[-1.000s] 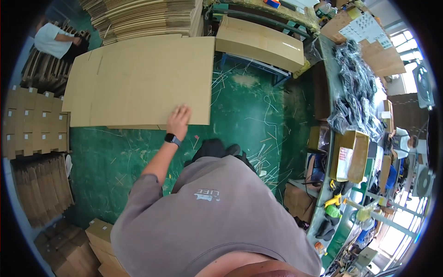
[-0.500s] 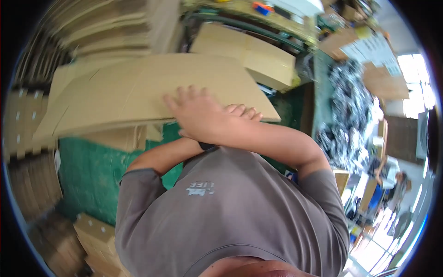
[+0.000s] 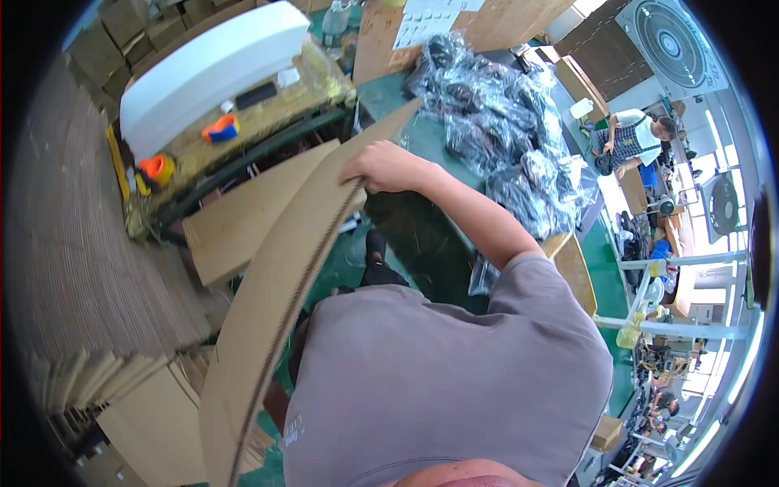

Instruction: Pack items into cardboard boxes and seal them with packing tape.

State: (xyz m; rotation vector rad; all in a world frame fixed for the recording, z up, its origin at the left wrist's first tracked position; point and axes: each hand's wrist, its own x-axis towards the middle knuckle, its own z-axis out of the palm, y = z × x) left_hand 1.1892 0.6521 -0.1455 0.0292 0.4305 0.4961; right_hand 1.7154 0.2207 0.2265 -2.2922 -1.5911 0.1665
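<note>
Head view: the right hand (image 3: 388,166) is clenched over the upper edge of a large cardboard sheet (image 3: 276,300), which stands nearly on edge. The sheet's long axis runs from that hand down and to the person's left, past the grey shirt. Only the right hand shows on it; the left hand is hidden, so I cannot tell its state. Beyond the right hand lie black plastic-wrapped bundles (image 3: 519,138).

Cardboard sheet (image 3: 276,300) stands left of the bagged goods (image 3: 511,138) on the table (image 3: 422,146).
</note>
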